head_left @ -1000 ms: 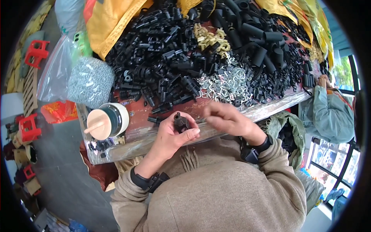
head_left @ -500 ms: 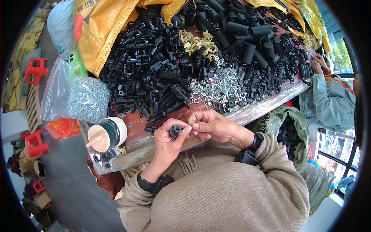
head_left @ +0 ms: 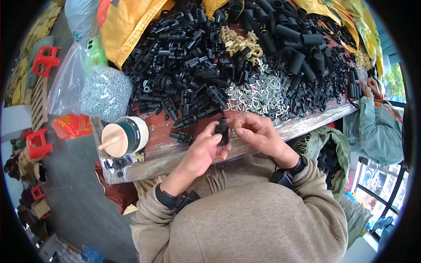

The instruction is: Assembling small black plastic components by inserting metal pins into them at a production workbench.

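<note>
My left hand (head_left: pixel 201 154) is closed around a black plastic fitting (head_left: pixel 223 130), held upright above the table's front edge. Just to its right, my right hand (head_left: pixel 259 135) has thumb and forefinger pinched together beside the fitting. A small greyish bit seems to show at those fingertips, too small to name. Beyond my hands lies a heap of similar black fittings (head_left: pixel 186 65). Bent silvery metal clips (head_left: pixel 258 93) are piled to the right of it, with cream-coloured plastic pieces (head_left: pixel 240 43) behind them. Another black fitting (head_left: pixel 181 137) lies near my left hand.
A lidded jar (head_left: pixel 131 136) stands at the table's left corner, beside a clear bag of small metal parts (head_left: pixel 106 93). Black tubes (head_left: pixel 302 39) lie at the back right. A green sack (head_left: pixel 340 153) hangs open below the edge. A co-worker's sleeve (head_left: pixel 380 127) is at far right.
The fitting has turned from end-on to upright in my left hand. Both hands have shifted right with it, and my right fingers have come away slightly from its end. The view has tilted a little.
</note>
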Available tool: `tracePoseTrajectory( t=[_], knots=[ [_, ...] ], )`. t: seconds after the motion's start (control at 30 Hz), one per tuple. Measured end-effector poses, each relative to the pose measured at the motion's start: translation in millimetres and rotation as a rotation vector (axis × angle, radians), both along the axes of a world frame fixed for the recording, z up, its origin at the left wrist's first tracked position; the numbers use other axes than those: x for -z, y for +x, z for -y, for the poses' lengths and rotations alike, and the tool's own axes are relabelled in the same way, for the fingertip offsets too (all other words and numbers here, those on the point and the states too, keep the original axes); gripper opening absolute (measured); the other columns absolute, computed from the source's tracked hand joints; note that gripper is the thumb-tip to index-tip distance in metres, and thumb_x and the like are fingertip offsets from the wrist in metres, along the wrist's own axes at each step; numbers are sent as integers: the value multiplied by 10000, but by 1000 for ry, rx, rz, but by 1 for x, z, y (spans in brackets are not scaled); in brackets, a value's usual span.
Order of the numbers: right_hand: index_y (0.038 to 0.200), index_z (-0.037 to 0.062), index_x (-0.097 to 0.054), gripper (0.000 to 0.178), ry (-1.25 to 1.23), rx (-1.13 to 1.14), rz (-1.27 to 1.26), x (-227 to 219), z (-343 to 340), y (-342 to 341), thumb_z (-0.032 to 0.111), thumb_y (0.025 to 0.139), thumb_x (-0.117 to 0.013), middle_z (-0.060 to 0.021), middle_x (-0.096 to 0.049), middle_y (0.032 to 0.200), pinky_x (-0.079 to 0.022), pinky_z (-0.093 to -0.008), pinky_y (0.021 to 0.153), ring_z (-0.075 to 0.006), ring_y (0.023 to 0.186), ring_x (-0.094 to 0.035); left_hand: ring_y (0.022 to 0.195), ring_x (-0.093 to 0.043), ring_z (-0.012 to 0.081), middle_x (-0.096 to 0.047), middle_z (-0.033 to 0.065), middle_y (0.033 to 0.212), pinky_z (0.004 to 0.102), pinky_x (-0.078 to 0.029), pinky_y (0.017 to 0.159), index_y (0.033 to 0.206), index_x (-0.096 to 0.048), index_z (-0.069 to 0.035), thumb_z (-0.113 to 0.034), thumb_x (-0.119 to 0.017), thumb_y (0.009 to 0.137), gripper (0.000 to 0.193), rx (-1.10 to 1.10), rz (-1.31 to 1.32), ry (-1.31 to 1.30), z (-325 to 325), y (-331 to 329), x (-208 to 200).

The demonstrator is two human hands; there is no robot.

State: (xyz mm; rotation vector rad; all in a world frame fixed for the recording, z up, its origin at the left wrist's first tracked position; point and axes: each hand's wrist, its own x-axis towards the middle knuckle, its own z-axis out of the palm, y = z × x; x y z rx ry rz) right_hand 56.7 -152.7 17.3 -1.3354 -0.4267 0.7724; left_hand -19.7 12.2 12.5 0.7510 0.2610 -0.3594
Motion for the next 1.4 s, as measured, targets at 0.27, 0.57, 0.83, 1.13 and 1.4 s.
tracePoseTrajectory(
  t=[0.27,0.57,0.83,1.13,1.4],
  knots=[
    [803,22,-534,112,-235,-77,765,-13,-7,1,20,715,-604,-82,-533,714,-428,-300,529,-230,591,-524,853,-518,92,-539,37,1021,233,-447,667,1210,-414,-21,-227,-460,890,383,61,-91,-118,-3,-5,7],
    [738,35,-524,124,-352,-184,974,-17,-11,-1,33,660,-619,-75,-491,648,-428,-332,481,-255,555,-530,885,-532,100,-546,45,1028,248,-456,729,1192,-427,-7,-210,-456,894,362,94,-52,79,-1,-11,6],
    [721,41,-540,104,-421,-160,937,-17,-9,-4,40,657,-622,-79,-497,630,-429,-331,489,-261,573,-535,892,-529,92,-540,33,1039,243,-455,758,1193,-426,-8,-201,-453,894,358,186,-61,164,-1,-7,1],
    [797,26,-573,93,-510,250,856,-14,22,28,54,721,-619,-87,-493,649,-408,-303,497,-238,548,-504,883,-556,150,-560,99,1027,255,-458,758,1155,-428,-30,-166,-512,863,333,104,-90,-111,-4,-4,8],
    [816,25,-520,91,-859,292,1148,18,57,65,85,774,-573,-100,-473,693,-413,-323,526,-261,574,-499,867,-572,170,-568,117,1021,273,-457,766,1135,-424,-23,-157,-527,853,329,83,-89,-150,-1,3,13]
  ],
)
